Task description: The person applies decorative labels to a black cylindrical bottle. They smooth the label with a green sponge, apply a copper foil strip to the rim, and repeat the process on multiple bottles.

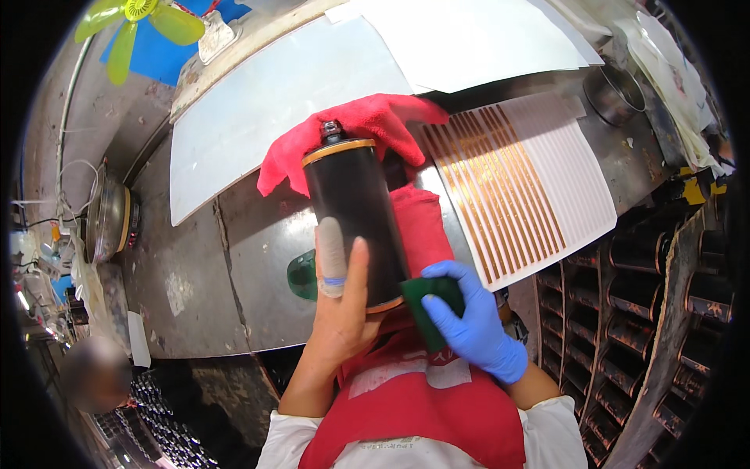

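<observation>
My left hand [341, 309] grips a black cylindrical bottle [355, 219] with copper-coloured rims, holding it by its lower end; the thumb wears a white finger cot. The bottle's capped top points away from me, over a red cloth [367, 121] that lies on the metal table [234, 258]. My right hand [473, 320], in a blue glove, presses a dark green scouring pad [428, 301] against the bottle's lower right side. A red apron [422, 399] covers my front.
A white sheet with copper strips [523, 180] lies to the right of the bottle. Large white sheets [281, 94] lie at the back. A rack of black cylinders [648, 305] stands on the right. A metal bowl [615, 92] sits far right, another person [94, 371] lower left.
</observation>
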Demonstrator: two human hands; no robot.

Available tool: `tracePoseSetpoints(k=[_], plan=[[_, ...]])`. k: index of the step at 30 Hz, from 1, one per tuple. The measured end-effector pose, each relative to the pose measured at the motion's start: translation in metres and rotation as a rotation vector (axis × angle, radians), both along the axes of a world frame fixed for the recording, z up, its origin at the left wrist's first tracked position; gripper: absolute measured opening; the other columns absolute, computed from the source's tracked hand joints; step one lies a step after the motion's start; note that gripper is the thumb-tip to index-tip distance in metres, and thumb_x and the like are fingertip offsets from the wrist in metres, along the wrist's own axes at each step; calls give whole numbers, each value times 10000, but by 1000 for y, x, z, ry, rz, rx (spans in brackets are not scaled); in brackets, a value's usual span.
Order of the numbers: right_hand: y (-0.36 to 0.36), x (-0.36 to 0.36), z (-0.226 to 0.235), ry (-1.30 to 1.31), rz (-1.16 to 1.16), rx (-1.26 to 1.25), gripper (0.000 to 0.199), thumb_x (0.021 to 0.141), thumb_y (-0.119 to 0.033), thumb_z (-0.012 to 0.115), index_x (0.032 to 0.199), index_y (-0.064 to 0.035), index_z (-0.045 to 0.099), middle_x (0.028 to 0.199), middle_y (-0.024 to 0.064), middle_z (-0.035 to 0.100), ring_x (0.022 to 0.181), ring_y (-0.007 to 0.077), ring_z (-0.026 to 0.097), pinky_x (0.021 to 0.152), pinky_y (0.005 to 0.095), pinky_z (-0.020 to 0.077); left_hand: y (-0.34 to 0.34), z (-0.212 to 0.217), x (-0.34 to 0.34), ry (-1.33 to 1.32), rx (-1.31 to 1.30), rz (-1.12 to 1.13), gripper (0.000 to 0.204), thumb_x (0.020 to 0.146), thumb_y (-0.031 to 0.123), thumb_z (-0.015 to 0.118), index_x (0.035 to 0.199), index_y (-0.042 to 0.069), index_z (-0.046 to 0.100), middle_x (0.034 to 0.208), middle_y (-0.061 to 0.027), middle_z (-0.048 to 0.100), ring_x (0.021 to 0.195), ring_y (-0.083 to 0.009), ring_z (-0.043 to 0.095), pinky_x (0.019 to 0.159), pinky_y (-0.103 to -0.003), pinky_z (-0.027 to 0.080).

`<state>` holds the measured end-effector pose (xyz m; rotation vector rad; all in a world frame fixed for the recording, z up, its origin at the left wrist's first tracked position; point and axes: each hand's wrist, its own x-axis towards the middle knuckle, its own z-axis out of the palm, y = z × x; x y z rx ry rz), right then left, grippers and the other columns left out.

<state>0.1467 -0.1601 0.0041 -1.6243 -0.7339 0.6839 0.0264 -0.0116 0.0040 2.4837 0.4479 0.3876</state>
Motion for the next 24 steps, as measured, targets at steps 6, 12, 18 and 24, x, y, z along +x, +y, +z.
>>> tracePoseSetpoints(k=[6, 12, 18, 24], plan=[[-8, 6, -15, -1, -96, -60, 303, 829, -67, 607, 1114, -34, 510, 958, 106, 606, 847, 165, 601, 745, 286, 484, 9, -19, -13, -85, -248, 16, 1089, 749, 49, 710, 1375, -18, -179, 1238, -255, 479, 1086, -340, 550, 906, -381, 435], [1, -9, 19, 21, 40, 73, 308, 829, -73, 615, 1123, -48, 527, 985, 107, 613, 876, 144, 605, 773, 264, 486, 1, -10, -3, -88, -72, 4, 1134, 656, 23, 759, 1406, -20, -91, 1238, -258, 481, 1090, -390, 535, 907, -431, 419], [-12, 6, -14, 124, -67, -101, 302, 835, -67, 611, 1115, -21, 508, 1026, 107, 586, 946, 148, 570, 832, 266, 453, 2, -27, -14, -153, -335, 30, 1064, 684, -41, 703, 1408, -14, -76, 1199, -237, 528, 1030, -377, 581, 869, -395, 459], [-15, 48, -2, 611, -124, 77, 268, 843, -37, 570, 1100, -17, 498, 1005, 71, 558, 949, 109, 526, 829, 245, 429, -15, -43, -51, -231, 6, 169, 922, 724, 130, 706, 1389, -80, 103, 1328, -386, 293, 1209, -469, 394, 997, -478, 322]])
